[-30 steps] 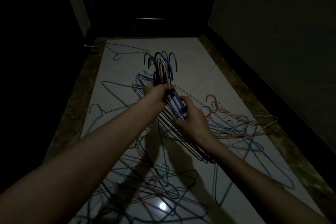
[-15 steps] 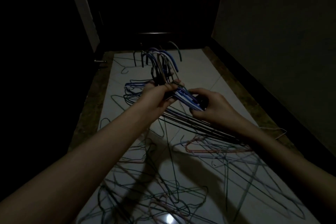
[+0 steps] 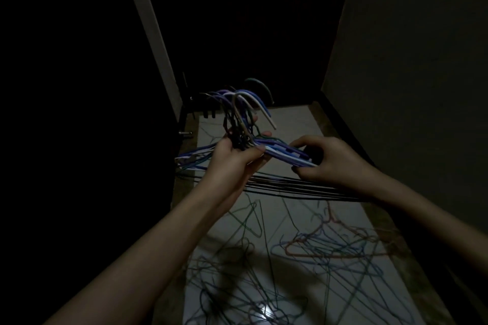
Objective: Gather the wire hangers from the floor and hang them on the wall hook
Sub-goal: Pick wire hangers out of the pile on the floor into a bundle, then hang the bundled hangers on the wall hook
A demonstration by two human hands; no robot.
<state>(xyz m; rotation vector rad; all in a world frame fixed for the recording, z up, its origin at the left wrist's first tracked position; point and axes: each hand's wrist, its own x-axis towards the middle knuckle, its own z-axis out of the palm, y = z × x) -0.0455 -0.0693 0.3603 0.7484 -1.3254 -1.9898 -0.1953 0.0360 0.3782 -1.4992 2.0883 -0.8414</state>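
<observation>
I hold a bundle of wire hangers in blue, white, black and green at chest height, hooks pointing up and away. My left hand grips the bundle at the necks just below the hooks. My right hand grips the sloping shoulder wires to the right of the necks. The bundle's dark bottom bars run under my right wrist. Several loose hangers lie tangled on the white tiled floor below my arms, among them an orange one. No wall hook shows in this dim view.
The narrow floor runs between a plain wall on the right and darkness on the left. A pale door frame rises at the left, with a dark doorway behind the hooks. Brown stone borders edge the tiles.
Both hands have lifted the bundle up and away from the floor. My view has tilted upward toward the doorway. My right hand has slid further right along the shoulder wires.
</observation>
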